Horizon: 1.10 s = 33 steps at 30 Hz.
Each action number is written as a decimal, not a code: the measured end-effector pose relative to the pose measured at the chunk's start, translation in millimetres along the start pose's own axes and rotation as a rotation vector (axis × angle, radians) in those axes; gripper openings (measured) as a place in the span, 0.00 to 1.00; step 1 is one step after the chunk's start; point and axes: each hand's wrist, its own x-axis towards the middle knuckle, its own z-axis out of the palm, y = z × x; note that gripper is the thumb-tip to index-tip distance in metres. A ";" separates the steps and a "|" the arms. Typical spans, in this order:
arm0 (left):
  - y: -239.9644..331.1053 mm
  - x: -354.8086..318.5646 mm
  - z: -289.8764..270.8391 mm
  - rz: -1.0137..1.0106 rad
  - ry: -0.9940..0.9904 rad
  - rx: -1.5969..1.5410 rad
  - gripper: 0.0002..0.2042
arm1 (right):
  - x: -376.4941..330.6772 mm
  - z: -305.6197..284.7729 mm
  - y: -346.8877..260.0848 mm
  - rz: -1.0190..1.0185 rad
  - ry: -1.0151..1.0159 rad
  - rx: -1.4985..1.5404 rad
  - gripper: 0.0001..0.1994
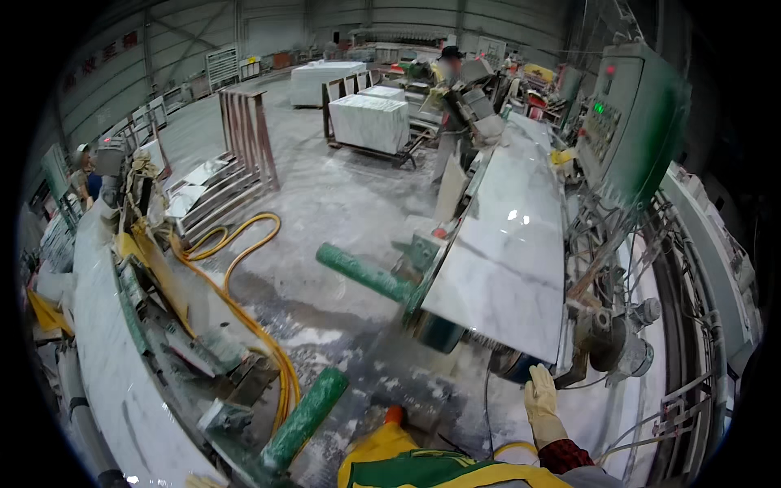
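Right hand (pixel 541 396), in a pale work glove, is up with fingers straight and open, gripping nothing, just beside the near end of the marble slab (pixel 508 244). Left hand is out of sight. The slab lies flat on the machine's tabletop (pixel 439 268), white with grey veins, its long axis running away from the person toward the far end of the hall. A grey motor (pixel 618 337) sits just right of the glove. Above it, a green control box (pixel 630 122) with a small lit green lamp and a red one. Two green rollers (pixel 362 272) stick out left. Yellow hoses (pixel 244 268) snake across the dusty floor. Red signs (pixel 106 53) hang on the far left wall.
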 end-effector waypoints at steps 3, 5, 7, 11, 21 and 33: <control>16.5 14.3 -2.5 -0.034 -0.113 0.013 0.28 | -53.0 23.6 -19.7 0.019 -0.047 0.144 0.25; 23.9 30.2 -11.0 -0.061 -0.260 -0.052 0.31 | -95.9 51.6 -17.4 0.112 -0.081 0.219 0.24; 25.5 29.1 -51.1 -0.113 -0.367 -0.185 0.31 | -119.3 66.6 -61.9 0.256 -0.147 0.411 0.21; 18.2 14.2 -12.2 -0.127 -0.221 -0.275 0.34 | -165.7 86.3 -84.7 0.311 -0.477 0.753 0.19; 1.3 -16.8 -50.4 0.314 -0.265 -0.401 0.32 | -171.0 57.4 -213.8 0.103 -1.115 0.506 0.21; -212.1 27.3 -23.3 0.502 0.091 -0.463 0.23 | -270.5 95.9 -367.0 -0.068 -0.949 0.759 0.20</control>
